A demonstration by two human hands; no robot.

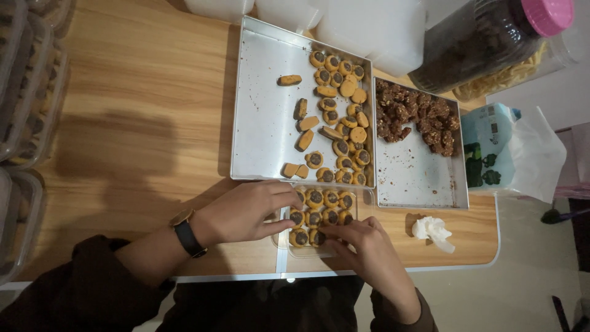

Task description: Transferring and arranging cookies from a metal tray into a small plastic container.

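Note:
A small clear plastic box (362, 198) sits at the table's near edge, holding rows of round tan cookies with dark centres (322, 208). My left hand (246, 212), with a watch on the wrist, rests on the box's left side, fingers curled on its rim. At the box's near right corner, my right hand (362, 243) has its fingertips on a cookie in the front row. Behind the box lies a metal tray (261, 123) with more of the same cookies (341, 117) gathered along its right side.
A second metal tray (418, 175) to the right holds dark brown clustered cookies (415, 117). A crumpled tissue (433, 230), a tissue pack (491, 147), a pink-lidded jar (491, 37), white containers (369, 24) and stacked clear boxes (24, 123) on the left surround the wooden table (141, 123).

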